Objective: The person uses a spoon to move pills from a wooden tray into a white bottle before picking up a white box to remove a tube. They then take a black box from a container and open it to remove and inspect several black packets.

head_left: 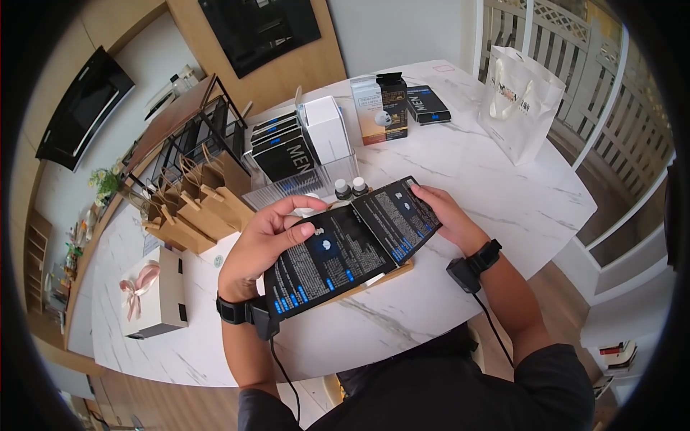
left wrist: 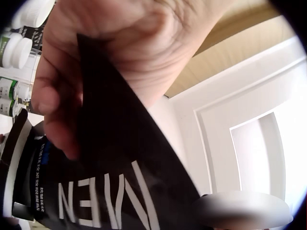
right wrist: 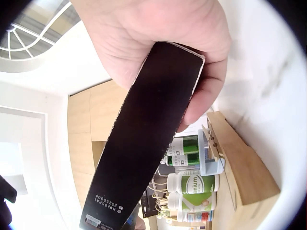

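Note:
In front of the person, a black printed box is held up tilted, its wide cover flap folded out to the left. White and blue print covers the panels facing the head camera. My left hand grips the flap, thumb on the printed face and fingers behind it. In the left wrist view, the flap's outer side carries large "MEN" letters. My right hand holds the box body at its right end. Its plain narrow side fills the right wrist view. A wooden tray is partly hidden beneath.
Small white-capped bottles stand behind the held box. Beyond are black "MEN" boxes and a white box in a clear holder. Brown paper bags and a ribboned box lie left; a white bag stands right.

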Tool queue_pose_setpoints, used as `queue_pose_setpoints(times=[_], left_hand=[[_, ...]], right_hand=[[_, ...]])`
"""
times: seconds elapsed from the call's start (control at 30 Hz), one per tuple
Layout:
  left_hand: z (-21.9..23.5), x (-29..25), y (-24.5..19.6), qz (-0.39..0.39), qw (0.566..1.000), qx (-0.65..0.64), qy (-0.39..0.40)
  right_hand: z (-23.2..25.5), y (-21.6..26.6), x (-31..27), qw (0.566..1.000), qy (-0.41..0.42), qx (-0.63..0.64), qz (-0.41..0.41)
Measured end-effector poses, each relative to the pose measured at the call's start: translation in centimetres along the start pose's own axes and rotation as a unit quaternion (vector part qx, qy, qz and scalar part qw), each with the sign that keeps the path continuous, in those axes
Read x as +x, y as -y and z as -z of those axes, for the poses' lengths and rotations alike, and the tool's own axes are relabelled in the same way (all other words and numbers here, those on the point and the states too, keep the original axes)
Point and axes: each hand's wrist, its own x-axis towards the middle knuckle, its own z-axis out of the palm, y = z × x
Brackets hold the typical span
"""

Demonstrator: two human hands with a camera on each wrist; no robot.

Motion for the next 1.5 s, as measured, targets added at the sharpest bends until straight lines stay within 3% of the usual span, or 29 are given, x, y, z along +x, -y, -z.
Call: queue_pose_setpoints(times=[0.13, 0.2, 0.37, 0.47, 0.63, 0.67, 0.73, 0.8, 0.87, 0.93, 1.0, 1.07, 1.17, 1.2, 1.27, 1.4, 1.5], left_hand=[[-0.6, 0.6, 0.6, -0.019, 0.997, -0.070, -0.005], [-0.5, 0.9, 0.9, -0.007, 1.000, 0.011, -0.016], [-2.1, 1.1, 0.8, -0.012, 0.997, 0.066, -0.031], [-3.9, 1.8, 2.1, -0.059, 0.987, 0.120, -0.094], [-2.2, 0.6, 0.5, -0.143, 0.989, 0.002, -0.027], [-1.8, 0.9, 0.8, -0.155, 0.985, -0.031, -0.065], [-2.1, 0.9, 0.4, -0.226, 0.968, -0.063, -0.093], [-2.4, 0.9, 0.5, -0.246, 0.961, -0.077, -0.099], [-2.6, 0.9, 1.1, -0.230, 0.961, 0.079, -0.128], [-4.1, 0.6, 1.0, -0.229, 0.959, 0.088, -0.140], [-4.8, 0.4, 1.1, -0.248, 0.939, 0.203, -0.126], [-5.5, 0.1, 0.9, -0.247, 0.939, 0.204, -0.124], [-6.3, -0.2, 0.3, -0.296, 0.871, 0.364, -0.143], [-6.5, -0.2, 0.2, -0.296, 0.871, 0.364, -0.143], [-6.7, -0.1, 0.0, -0.372, 0.790, 0.457, -0.168], [-6.6, -0.2, 0.0, -0.401, 0.751, 0.493, -0.178], [-6.6, 0.1, 0.3, -0.399, 0.743, 0.504, -0.189]], right_hand=[[-0.5, -0.1, 0.2, 0.999, -0.035, 0.019, 0.001], [0.2, -0.4, 0.5, 1.000, -0.015, 0.014, 0.003], [0.5, -0.7, 0.7, 1.000, 0.004, 0.003, 0.011], [0.5, -1.0, 0.9, 0.999, -0.002, -0.034, -0.001], [0.9, -0.9, 0.9, 0.999, 0.007, 0.050, -0.019], [0.9, -0.8, 0.9, 0.999, 0.006, 0.051, -0.017], [0.9, -0.7, 0.8, 0.989, 0.003, 0.138, -0.055], [1.2, -0.9, 0.4, 0.981, -0.019, 0.180, -0.068], [2.1, -1.4, 0.6, 0.971, -0.044, 0.221, -0.082], [3.1, -1.9, 1.2, 0.958, 0.121, 0.246, -0.080], [3.2, -2.1, 1.1, 0.959, 0.116, 0.246, -0.082], [3.0, -2.1, 0.9, 0.962, 0.118, 0.234, -0.072], [3.6, -3.0, 1.7, 0.950, 0.137, 0.263, -0.097], [3.4, -2.9, 1.5, 0.950, 0.137, 0.263, -0.098], [2.9, -2.7, 0.9, 0.961, 0.128, 0.234, -0.077], [3.0, -1.8, 1.2, 0.927, 0.207, 0.292, -0.109], [2.8, -1.7, 0.7, 0.964, 0.113, 0.233, -0.060]])
